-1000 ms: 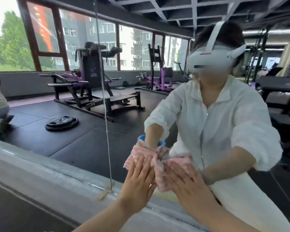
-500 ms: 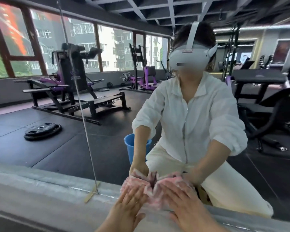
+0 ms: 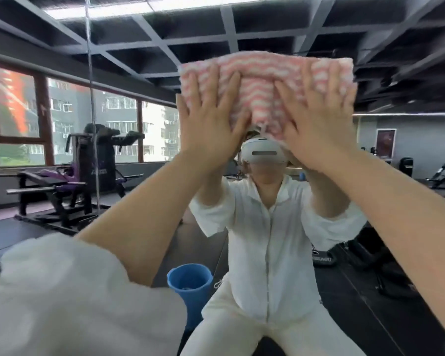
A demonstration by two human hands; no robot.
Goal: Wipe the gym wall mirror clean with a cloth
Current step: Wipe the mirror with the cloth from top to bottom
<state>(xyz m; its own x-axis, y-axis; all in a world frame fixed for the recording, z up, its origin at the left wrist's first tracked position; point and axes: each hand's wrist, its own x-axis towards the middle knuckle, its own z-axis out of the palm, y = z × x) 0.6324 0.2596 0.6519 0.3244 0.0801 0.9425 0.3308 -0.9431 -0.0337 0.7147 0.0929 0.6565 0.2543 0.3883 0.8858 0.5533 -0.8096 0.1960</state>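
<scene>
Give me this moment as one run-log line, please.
left hand flat on cloth | right hand flat on cloth | cloth against mirror

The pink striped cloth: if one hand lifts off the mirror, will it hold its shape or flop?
The cloth likely flops: it looks soft and fluffy, bunching between the left hand and right hand. Probably light too, since flat fingers alone pin it to the mirror. Its lower middle already sags.

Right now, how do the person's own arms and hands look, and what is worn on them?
Both forearms are bare. The left hand and right hand wear no gloves, and no rings or watch show. A loose white sleeve, pushed up, covers the left upper arm.
</scene>
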